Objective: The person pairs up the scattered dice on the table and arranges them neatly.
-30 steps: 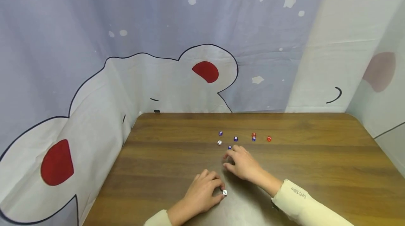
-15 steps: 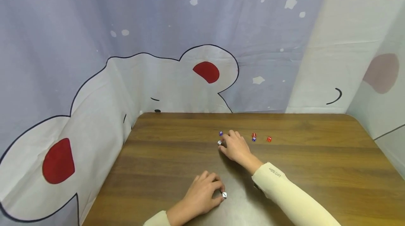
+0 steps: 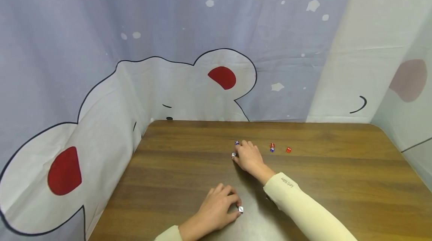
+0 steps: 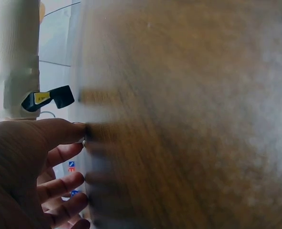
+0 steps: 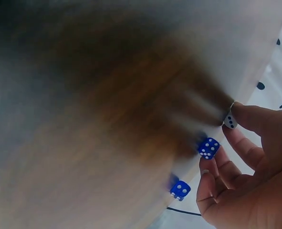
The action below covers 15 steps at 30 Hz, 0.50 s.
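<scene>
My right hand (image 3: 249, 157) reaches over the far half of the wooden table and pinches a white die (image 5: 230, 120) between thumb and index finger. Two blue dice stand by that hand in the right wrist view: one blue die (image 5: 208, 148) near the curled fingers, another blue die (image 5: 180, 189) lower down. The head view has a blue die (image 3: 237, 142) just beyond the fingertips; the hand hides others. Nearer the front, my left hand (image 3: 217, 207) rests low over the table, thumb and index finger gripping a second white die (image 3: 240, 209).
Right of the right hand, a red die (image 3: 272, 145) and a blue die (image 3: 272, 150) appear close together. A further red die (image 3: 288, 150) lies to their right. A printed curtain (image 3: 168, 83) hangs behind the wooden table (image 3: 337, 181).
My right hand has moved forward and left across the blue dice to the far white die, and its thumb and finger have closed on it. The left hand keeps its place with its die.
</scene>
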Motion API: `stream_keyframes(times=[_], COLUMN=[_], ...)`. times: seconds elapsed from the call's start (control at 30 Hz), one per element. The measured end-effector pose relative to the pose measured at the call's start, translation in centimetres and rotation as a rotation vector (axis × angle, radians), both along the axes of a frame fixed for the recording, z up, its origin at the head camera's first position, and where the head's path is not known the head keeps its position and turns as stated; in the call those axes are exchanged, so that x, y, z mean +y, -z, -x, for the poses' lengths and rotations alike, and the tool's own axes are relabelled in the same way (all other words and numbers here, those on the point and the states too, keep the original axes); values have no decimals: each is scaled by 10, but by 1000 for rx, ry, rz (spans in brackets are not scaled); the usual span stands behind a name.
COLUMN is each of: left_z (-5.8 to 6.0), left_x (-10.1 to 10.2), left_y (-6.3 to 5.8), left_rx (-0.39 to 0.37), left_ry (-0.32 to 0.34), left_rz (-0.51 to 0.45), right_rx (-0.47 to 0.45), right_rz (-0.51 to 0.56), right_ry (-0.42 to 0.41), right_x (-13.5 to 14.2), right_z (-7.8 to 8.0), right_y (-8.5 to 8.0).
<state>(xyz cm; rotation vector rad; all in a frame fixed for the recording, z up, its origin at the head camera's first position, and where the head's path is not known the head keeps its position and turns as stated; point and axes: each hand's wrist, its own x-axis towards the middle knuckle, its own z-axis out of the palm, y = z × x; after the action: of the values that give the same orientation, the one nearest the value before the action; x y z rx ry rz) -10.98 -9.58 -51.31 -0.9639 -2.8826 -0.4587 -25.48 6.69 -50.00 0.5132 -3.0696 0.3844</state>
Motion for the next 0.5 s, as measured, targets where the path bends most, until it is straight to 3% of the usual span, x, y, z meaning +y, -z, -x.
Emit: stream_keyframes(times=[0.5], left_z=[1], left_x=[1], left_y=[1], left_rx=[-4], left_ry=[-8], left_rz=[14], right_rx=[-7], right_rz=[-2], right_ry=[-91], right_x=[-8], right_z=[-19], right_y=[-5])
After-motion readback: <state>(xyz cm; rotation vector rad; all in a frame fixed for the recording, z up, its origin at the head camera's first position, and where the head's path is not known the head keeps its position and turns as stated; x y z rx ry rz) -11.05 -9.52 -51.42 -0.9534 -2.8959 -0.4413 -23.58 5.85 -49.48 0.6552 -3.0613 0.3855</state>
